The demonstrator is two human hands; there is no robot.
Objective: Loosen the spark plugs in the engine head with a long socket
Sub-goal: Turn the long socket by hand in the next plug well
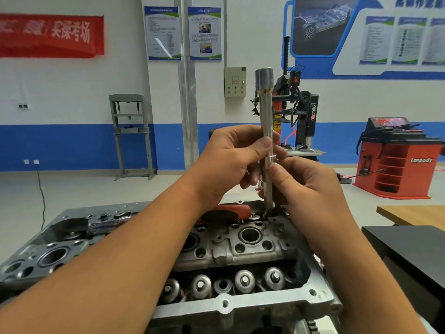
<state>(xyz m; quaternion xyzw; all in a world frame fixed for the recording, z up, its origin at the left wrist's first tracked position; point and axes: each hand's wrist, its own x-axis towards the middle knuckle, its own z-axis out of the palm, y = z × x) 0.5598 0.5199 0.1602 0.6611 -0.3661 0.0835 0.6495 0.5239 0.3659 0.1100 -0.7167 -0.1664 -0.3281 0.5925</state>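
The long socket (266, 131) stands upright above the far end of the engine head (240, 251), at about one o'clock from the middle of the view. Its lower end goes down into a well at the head's far edge; whether it has seated on a spark plug cannot be seen. Its wider top end sits bare, with no driver fitted.

The left hand (231, 162) grips the shaft from nine o'clock, thumb pressed across the front and fingers curled behind. The right hand (310, 186) pinches the shaft just below, from three o'clock, thumb tip against the metal.

The socket looks like polished steel: stiff, fairly heavy for its slimness, and smooth enough to slip under bare fingers. Being tall and thin, it would probably tip if held only at the top, so the mid-shaft hold suits guiding it straight into the well. Fingers alone likely give too little torque to break a tight plug loose. A red-handled tool (231, 212) lies on the head just behind the hands, touching or nearly touching the socket's base; it may be the driver. The wide top end seems the place for it.

The cast head itself appears heavy and rigid, steady on the desk.
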